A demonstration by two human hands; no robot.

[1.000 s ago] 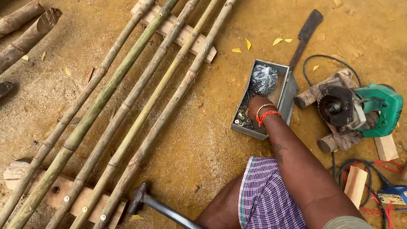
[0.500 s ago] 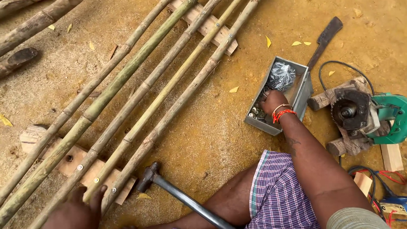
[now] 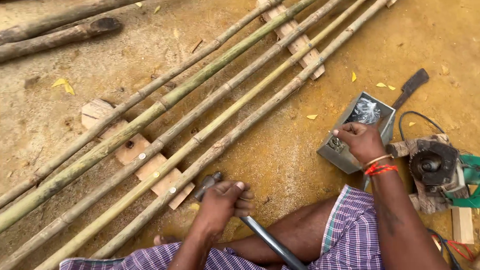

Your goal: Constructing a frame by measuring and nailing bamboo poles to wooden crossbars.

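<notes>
Dirt floor (image 3: 283, 165): our left hand (image 3: 221, 205) clamps hammer (image 3: 254, 225), shaft running toward us; right hand (image 3: 360, 141) pinches closed inside metal box (image 3: 339, 150), to hammer's right.

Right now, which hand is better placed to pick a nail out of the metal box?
Probably the right hand: its fingertips already sit at the rim of the grey metal box. The left hand is busy, its grip closed around the hammer beside the bamboo poles.
</notes>
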